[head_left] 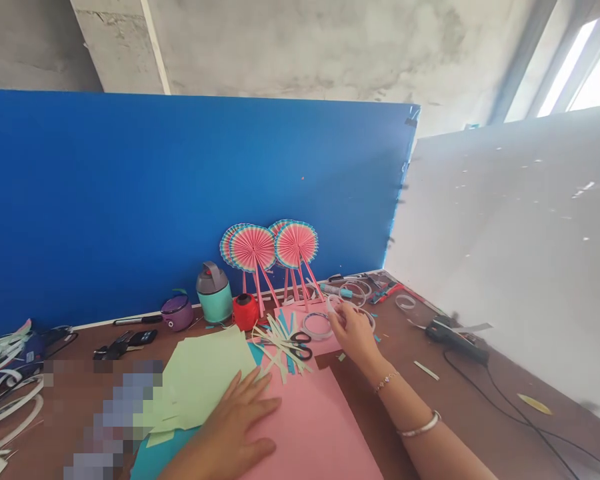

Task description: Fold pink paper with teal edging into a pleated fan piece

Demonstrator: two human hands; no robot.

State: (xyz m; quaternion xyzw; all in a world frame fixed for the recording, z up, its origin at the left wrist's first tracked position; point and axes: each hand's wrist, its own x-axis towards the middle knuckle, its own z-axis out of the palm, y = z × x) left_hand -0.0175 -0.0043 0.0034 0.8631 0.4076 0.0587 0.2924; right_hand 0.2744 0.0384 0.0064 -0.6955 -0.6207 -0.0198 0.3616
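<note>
My left hand point(243, 413) lies flat with its fingers spread over a pink paper sheet point(317, 427), beside a pile of pale green paper point(205, 373). Blue paper point(167, 453) shows under the green. Farther right, my right hand point(354, 333) has its fingers closed on a whitish roll of tape point(332, 303), partly hidden by the hand. Another clear tape roll point(317, 325) lies just left of these fingers. Black-handled scissors point(301, 348) rest among green and blue paper strips point(279, 347).
Round pink folded-paper fans point(253, 248) lean against the blue partition point(130, 200). A teal container point(215, 300), red thread spool point(245, 312) and purple pot point(177, 313) stand along the back. At right lies a black glue gun-like tool point(455, 339) with a cable.
</note>
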